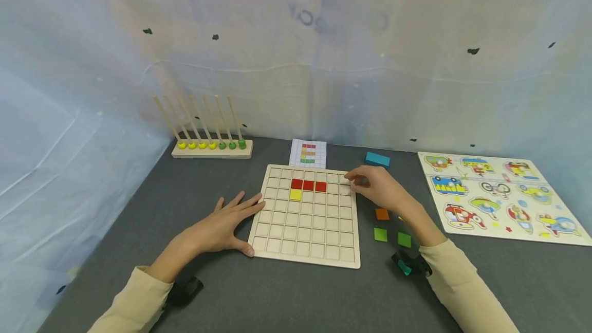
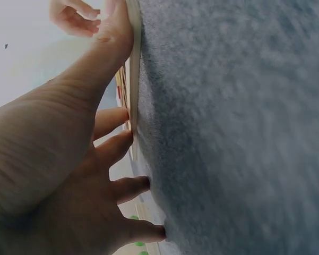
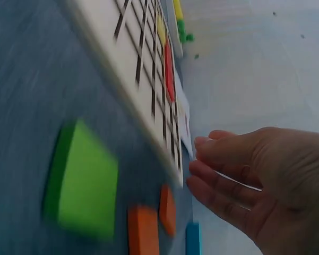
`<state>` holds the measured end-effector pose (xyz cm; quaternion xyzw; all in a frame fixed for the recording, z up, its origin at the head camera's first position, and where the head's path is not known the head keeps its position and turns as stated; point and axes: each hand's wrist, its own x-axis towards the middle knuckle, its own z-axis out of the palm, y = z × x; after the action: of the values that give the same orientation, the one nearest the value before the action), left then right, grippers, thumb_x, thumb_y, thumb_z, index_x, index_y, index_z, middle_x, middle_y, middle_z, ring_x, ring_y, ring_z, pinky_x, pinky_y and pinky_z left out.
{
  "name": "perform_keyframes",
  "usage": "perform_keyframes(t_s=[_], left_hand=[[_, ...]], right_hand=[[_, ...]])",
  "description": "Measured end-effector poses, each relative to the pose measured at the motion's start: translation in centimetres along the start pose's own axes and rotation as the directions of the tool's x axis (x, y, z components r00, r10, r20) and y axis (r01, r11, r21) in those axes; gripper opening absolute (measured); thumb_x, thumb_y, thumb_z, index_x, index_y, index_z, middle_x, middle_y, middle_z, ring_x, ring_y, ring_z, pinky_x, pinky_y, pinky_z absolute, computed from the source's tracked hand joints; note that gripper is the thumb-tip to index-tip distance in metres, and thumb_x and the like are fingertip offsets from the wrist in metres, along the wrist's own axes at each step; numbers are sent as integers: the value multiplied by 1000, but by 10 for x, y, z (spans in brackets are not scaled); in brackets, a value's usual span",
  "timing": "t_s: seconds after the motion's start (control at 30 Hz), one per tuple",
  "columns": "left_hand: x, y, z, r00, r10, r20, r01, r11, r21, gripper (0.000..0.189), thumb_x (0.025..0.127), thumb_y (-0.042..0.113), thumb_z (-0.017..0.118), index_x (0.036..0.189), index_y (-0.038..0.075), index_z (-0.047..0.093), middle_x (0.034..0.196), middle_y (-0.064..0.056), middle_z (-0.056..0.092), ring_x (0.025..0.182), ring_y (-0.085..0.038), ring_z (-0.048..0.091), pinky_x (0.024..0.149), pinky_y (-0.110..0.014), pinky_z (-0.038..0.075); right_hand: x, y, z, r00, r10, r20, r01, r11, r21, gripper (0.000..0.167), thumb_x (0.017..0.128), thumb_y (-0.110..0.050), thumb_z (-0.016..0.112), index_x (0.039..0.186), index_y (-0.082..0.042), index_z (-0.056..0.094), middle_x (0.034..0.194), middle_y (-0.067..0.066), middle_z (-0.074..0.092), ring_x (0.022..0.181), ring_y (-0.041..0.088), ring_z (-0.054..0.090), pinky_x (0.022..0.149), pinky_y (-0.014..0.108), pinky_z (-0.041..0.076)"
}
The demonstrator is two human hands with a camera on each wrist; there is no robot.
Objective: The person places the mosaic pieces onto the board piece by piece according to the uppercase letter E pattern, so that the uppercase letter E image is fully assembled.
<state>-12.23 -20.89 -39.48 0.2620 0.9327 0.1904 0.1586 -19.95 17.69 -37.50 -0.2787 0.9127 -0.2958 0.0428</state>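
A pale wooden grid board (image 1: pixel 302 220) lies on the grey table. Three red tiles (image 1: pixel 308 185) form a row in its upper part, and one yellow tile (image 1: pixel 295 195) sits below the leftmost. My left hand (image 1: pixel 222 227) is spread along the board's left edge, its thumb at the near corner and fingertips at the side. Over the far right corner is my right hand (image 1: pixel 381 187), its fingers loosely bent toward the thumb; no piece shows between them in the right wrist view. Behind the board lies a printed pattern card (image 1: pixel 319 154) with a coloured figure.
Right of the board are green tiles (image 1: pixel 381 234), an orange block (image 1: pixel 382 214) and a yellow piece partly hidden by the right arm. Blue blocks (image 1: pixel 377 159) lie behind the right hand. A picture puzzle board (image 1: pixel 501 207) is far right; a peg stand (image 1: pixel 213 152) with beads is back left.
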Motion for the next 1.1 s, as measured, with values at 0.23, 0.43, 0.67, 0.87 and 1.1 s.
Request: perform_keyframes(t_s=[0.23,0.43,0.67,0.87,1.1], left_hand=[[-2,0,-1,1000,-3,8,3,1000,-2,111,66,62,76,156,18,29,163,-7,17,147,-45,7,104,-77,5],[-3,0,-2,1000,0,-1,0,1000,-20,111,66,60,77,156,17,29,163,-8,18,147,-45,7,104,-77,4],[2,0,-1,1000,7,6,-7,1000,-17,111,66,60,77,156,17,29,163,-8,17,147,-45,6,104,-77,4],[4,0,-1,1000,14,4,-14,1000,-22,111,66,60,77,156,17,29,163,-8,17,147,-45,6,104,-77,4],[2,0,-2,1000,9,7,-8,999,-33,111,66,62,76,156,17,29,163,-8,17,147,-45,6,104,-77,4]], right_hand=[[-19,22,-14,996,61,67,-55,995,-86,30,90,-3,69,119,1,67,105,12,69,92,26,66,80,41,55],[-20,27,-10,996,68,50,-62,993,-102,36,88,-3,72,123,0,65,102,8,70,90,23,66,77,38,55],[-14,22,-6,997,57,55,-50,991,-122,42,85,-1,74,125,1,64,94,4,67,89,22,64,76,38,54],[-13,21,-12,997,29,66,-21,992,-127,36,86,3,71,122,2,66,93,4,68,87,21,65,75,37,55],[-9,13,-13,998,-3,67,10,995,-102,34,87,3,70,121,2,66,94,5,69,88,22,66,76,37,55]])
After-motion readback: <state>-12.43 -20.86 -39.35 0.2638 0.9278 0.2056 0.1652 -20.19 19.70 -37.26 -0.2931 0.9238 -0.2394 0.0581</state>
